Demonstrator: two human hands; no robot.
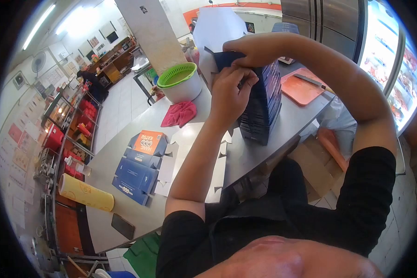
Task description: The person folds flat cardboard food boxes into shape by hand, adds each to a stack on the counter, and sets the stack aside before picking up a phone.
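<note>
A tall stack of dark cardboard boxes (pixel 260 113) stands on the metal table in front of me. At its top, a box with its white inner lid (pixel 218 28) raised is between my hands. My left hand (pixel 232 91) is closed at the box's near edge, its thumb and fingers pinched together. Over the far side of the same box bends my right hand (pixel 252 50), its fingers closed on the edge and partly hidden. Left of the stack lie flat box blanks, a blue and orange printed one (pixel 136 173) and white-sided ones (pixel 175 166) partly behind my left forearm.
On the table (pixel 118 227) are a pink cloth (pixel 179 114), a white tub (pixel 186 91) with a green basket (pixel 177 75), a yellow roll (pixel 85 192) and a phone (pixel 123 226). A knife (pixel 310 80) rests on a red cutting board (pixel 297 89) at right. A person (pixel 93 84) stands far left.
</note>
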